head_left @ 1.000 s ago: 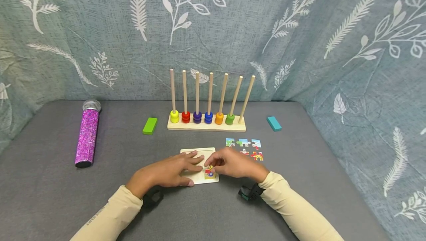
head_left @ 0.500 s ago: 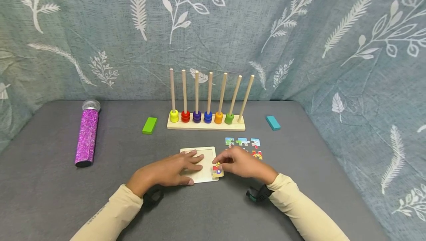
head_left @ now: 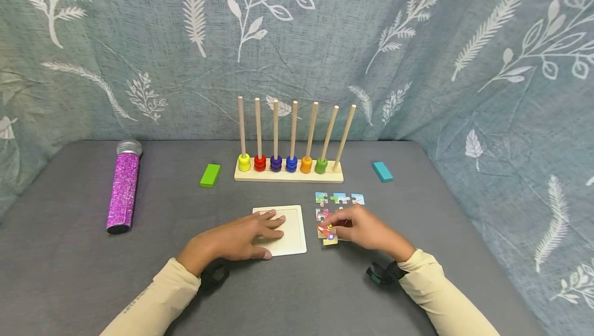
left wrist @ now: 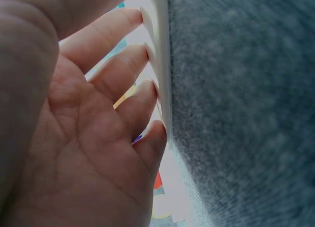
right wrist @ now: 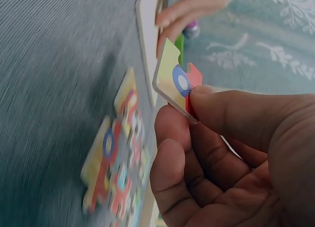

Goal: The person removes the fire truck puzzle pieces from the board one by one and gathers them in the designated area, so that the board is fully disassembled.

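My left hand (head_left: 243, 237) lies spread over the left part of a shallow wooden puzzle tray (head_left: 293, 233), its fingertips touching the bare wood; the left wrist view shows the straight fingers (left wrist: 133, 96) against the tray's pale edge. Between thumb and fingers, my right hand (head_left: 366, 228) pinches a jigsaw puzzle piece (right wrist: 177, 81), yellow and red with a blue ring. In the head view it is over the loose puzzle pieces (head_left: 322, 198) right of the tray. Some of those are hidden by the hand; the right wrist view shows several lying on the cloth.
Behind the tray stands a wooden abacus (head_left: 287, 176) with upright pegs and coloured beads. A green block (head_left: 210, 175) lies to its left, a teal block (head_left: 382, 171) to its right. A glittery pink microphone (head_left: 123, 189) lies far left. A patterned curtain (head_left: 297, 42) closes off the back.
The right hand has lifted the puzzle piece off the tray and carried it right, over the loose pieces. The left hand has stayed on the tray.
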Demonstrator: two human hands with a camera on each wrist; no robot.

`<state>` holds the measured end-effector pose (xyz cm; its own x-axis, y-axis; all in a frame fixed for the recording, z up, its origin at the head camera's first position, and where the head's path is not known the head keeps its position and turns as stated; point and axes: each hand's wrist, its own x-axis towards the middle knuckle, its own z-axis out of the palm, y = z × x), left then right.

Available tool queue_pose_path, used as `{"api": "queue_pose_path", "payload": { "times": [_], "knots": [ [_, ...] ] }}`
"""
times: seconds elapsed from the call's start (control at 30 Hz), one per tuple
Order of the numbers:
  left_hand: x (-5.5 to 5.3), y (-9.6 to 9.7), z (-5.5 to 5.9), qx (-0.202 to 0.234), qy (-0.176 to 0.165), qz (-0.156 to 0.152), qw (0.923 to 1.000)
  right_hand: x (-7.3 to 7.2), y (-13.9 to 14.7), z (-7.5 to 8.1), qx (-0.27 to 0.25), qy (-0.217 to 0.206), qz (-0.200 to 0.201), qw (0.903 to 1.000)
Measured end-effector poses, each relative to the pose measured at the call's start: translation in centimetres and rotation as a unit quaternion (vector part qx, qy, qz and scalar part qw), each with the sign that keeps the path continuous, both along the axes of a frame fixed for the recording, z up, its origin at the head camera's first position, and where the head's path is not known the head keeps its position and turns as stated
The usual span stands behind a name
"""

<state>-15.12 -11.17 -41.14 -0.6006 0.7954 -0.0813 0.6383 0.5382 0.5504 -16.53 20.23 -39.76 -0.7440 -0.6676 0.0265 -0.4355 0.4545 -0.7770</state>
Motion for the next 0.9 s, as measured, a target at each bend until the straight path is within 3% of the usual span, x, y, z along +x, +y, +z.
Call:
{"api": "queue_pose_path", "payload": {
  "times": [0.4,0.9],
  "knots": [
    [0.1,0.1,-0.1,0.003,-0.008,-0.004,1.0000,0.6,3.8,0.0,0.019,-0.010,-0.028,0.9994],
    [0.1,-0.1,0.3,0.002,-0.007,0.005,1.0000,-0.4,6.4,-0.4,0.034,-0.014,-0.068,0.9970]
  ]
}}
